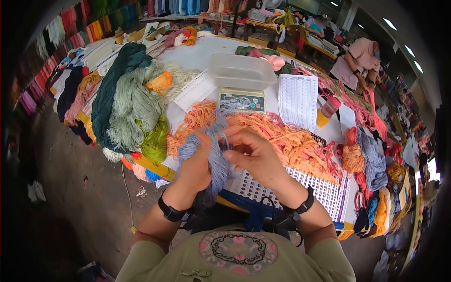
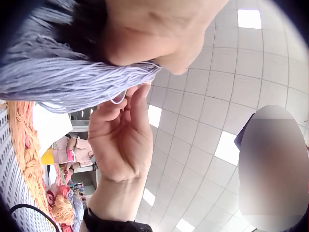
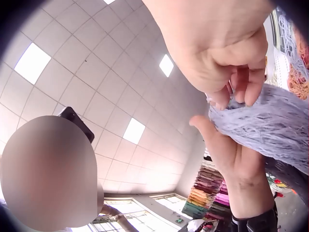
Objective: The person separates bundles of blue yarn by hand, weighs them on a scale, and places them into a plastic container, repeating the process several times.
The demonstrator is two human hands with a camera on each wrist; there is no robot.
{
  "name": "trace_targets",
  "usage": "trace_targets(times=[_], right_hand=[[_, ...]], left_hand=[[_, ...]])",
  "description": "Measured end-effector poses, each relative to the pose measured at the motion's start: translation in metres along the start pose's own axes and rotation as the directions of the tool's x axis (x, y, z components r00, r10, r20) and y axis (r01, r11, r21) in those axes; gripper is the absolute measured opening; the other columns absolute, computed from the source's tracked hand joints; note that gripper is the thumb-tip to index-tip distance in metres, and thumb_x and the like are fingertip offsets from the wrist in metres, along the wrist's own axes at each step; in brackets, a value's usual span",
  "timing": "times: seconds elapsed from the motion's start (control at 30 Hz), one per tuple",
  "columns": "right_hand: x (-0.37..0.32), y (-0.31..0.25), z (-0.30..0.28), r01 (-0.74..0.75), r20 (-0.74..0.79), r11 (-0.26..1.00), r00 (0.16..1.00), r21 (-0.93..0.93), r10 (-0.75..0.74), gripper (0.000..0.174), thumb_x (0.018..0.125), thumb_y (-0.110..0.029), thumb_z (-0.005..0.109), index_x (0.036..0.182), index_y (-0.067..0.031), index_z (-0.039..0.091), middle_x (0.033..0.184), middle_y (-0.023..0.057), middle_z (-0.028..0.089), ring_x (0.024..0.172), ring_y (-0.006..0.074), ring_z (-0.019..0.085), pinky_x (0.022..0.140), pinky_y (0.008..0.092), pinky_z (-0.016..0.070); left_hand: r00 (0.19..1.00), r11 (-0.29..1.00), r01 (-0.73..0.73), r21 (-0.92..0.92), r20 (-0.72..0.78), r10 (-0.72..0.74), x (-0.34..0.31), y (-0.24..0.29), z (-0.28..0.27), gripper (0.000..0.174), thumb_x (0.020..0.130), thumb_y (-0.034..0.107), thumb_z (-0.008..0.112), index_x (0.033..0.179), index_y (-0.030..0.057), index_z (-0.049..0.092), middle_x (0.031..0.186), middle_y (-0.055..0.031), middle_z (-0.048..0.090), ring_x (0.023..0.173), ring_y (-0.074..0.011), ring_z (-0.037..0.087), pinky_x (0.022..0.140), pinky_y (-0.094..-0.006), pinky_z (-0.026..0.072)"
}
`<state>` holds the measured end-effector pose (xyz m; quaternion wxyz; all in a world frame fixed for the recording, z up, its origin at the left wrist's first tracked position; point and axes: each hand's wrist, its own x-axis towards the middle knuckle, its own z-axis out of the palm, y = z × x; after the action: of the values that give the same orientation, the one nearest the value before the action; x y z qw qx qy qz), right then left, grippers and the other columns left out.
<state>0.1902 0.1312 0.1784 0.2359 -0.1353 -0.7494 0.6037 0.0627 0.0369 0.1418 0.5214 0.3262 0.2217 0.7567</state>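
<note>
A bundle of blue-grey yarn [image 1: 217,162] hangs in front of the person's body over the table edge. The left hand [image 1: 196,164] grips it with the thumb up along the strands. At the top of the same bundle, the right hand [image 1: 253,155] has its fingers bent and pinches a few strands. In the left wrist view the yarn [image 2: 72,82] runs to a looped end, where the right fingertips touch it. The right wrist view has the right hand [image 3: 227,58] over the yarn [image 3: 270,121], with the left hand [image 3: 236,159] beneath.
Orange yarn [image 1: 286,145] lies on the table beyond the hands. Behind it stand a scale [image 1: 242,99] with a clear plastic tray [image 1: 242,70] and a printed sheet [image 1: 298,101]. Green and grey skeins [image 1: 129,103] are heaped at left, a punched card [image 1: 256,188] at the near edge.
</note>
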Motion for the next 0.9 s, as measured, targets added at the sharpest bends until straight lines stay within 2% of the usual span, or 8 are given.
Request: trace_targets(times=[0.23, 0.33, 0.4, 0.47, 0.57, 0.63, 0.77, 0.9], right_hand=[[0.001, 0.01, -0.001, -0.024, -0.123, 0.985, 0.991, 0.173, 0.046, 0.007, 0.083, -0.003, 0.068, 0.084, -0.0014, 0.061, 0.102, 0.0028, 0.057, 0.061, 0.0027, 0.049, 0.051, 0.0175, 0.0393], [0.0, 0.013, -0.003, 0.047, -0.165, 0.994, 0.986, 0.094, -0.031, 0.006, 0.083, -0.003, 0.067, 0.083, -0.0016, 0.061, 0.104, 0.0032, 0.058, 0.058, 0.0023, 0.049, 0.051, 0.0177, 0.0393], [0.002, 0.027, -0.004, 0.09, -0.176, 0.992, 0.982, 0.083, -0.074, 0.006, 0.083, -0.003, 0.066, 0.082, -0.0021, 0.061, 0.103, 0.0033, 0.058, 0.058, 0.0024, 0.049, 0.051, 0.0178, 0.039], [0.002, 0.023, -0.003, 0.134, -0.181, 0.988, 0.976, 0.072, -0.119, 0.006, 0.083, -0.002, 0.066, 0.082, -0.0026, 0.061, 0.102, 0.0034, 0.058, 0.058, 0.0026, 0.049, 0.051, 0.0179, 0.0387], [-0.003, 0.013, -0.008, -0.027, -0.146, 0.961, 0.987, 0.275, 0.069, 0.006, 0.086, -0.007, 0.064, 0.084, -0.0044, 0.059, 0.092, 0.0017, 0.059, 0.057, 0.0032, 0.048, 0.05, 0.0185, 0.0378], [-0.002, 0.015, -0.014, -0.218, 0.042, 0.738, 0.967, 0.638, 0.25, 0.009, 0.089, -0.013, 0.06, 0.086, -0.0063, 0.057, 0.082, -0.0006, 0.059, 0.056, 0.0037, 0.048, 0.049, 0.0192, 0.0371], [-0.003, 0.009, -0.012, -0.283, 0.154, 0.707, 0.958, 0.648, 0.243, 0.013, 0.092, -0.018, 0.057, 0.086, -0.007, 0.055, 0.074, -0.0027, 0.056, 0.053, 0.004, 0.046, 0.047, 0.0194, 0.0354], [-0.005, 0.009, -0.006, -0.197, 0.047, 0.909, 0.98, 0.367, 0.193, 0.014, 0.094, -0.019, 0.056, 0.087, -0.007, 0.055, 0.07, -0.0026, 0.053, 0.052, 0.0035, 0.045, 0.045, 0.0193, 0.0342]], left_hand=[[0.987, 0.973, -0.049, 0.225, -0.138, 0.082, -0.001, -0.002, 0.004, 0.056, 0.097, 0.046, 0.042, 0.122, -0.0016, 0.055, 0.116, -0.0097, 0.058, 0.105, -0.017, 0.055, 0.091, -0.0319, 0.045], [0.983, 0.99, 0.01, 0.139, -0.182, 0.015, -0.002, -0.001, 0.001, 0.038, 0.096, 0.03, 0.054, 0.115, -0.0015, 0.059, 0.11, -0.0084, 0.061, 0.1, -0.0162, 0.057, 0.088, -0.0299, 0.0461], [0.986, 0.947, -0.038, 0.32, -0.142, 0.088, -0.002, 0.0, 0.004, 0.027, 0.089, 0.014, 0.063, 0.111, -0.0012, 0.06, 0.105, -0.0075, 0.064, 0.1, -0.0156, 0.058, 0.088, -0.0292, 0.0464], [0.982, 0.957, -0.04, 0.288, -0.168, 0.091, -0.003, 0.0, 0.009, 0.026, 0.087, 0.008, 0.064, 0.111, -0.0009, 0.061, 0.104, -0.0078, 0.064, 0.1, -0.0156, 0.059, 0.088, -0.0289, 0.0464], [0.974, 0.973, -0.019, 0.232, -0.217, 0.07, -0.005, 0.001, 0.012, 0.025, 0.084, 0.004, 0.064, 0.109, -0.0007, 0.063, 0.103, -0.0087, 0.065, 0.1, -0.0156, 0.059, 0.088, -0.0284, 0.0464], [0.97, 0.979, 0.008, 0.205, -0.241, 0.043, -0.007, 0.001, 0.01, 0.023, 0.085, 0.004, 0.064, 0.107, -0.0007, 0.063, 0.102, -0.0093, 0.065, 0.099, -0.0157, 0.059, 0.088, -0.0282, 0.0464], [0.955, 0.994, 0.085, 0.074, -0.289, -0.06, -0.01, 0.001, -0.001, 0.026, 0.085, 0.004, 0.063, 0.11, -0.0015, 0.061, 0.101, -0.0091, 0.065, 0.097, -0.0158, 0.059, 0.086, -0.0286, 0.0463], [0.968, 0.978, -0.036, 0.206, -0.237, 0.085, -0.007, 0.004, 0.011, 0.029, 0.085, 0.004, 0.063, 0.113, -0.0022, 0.059, 0.1, -0.0076, 0.064, 0.093, -0.0164, 0.059, 0.084, -0.0296, 0.0456]])
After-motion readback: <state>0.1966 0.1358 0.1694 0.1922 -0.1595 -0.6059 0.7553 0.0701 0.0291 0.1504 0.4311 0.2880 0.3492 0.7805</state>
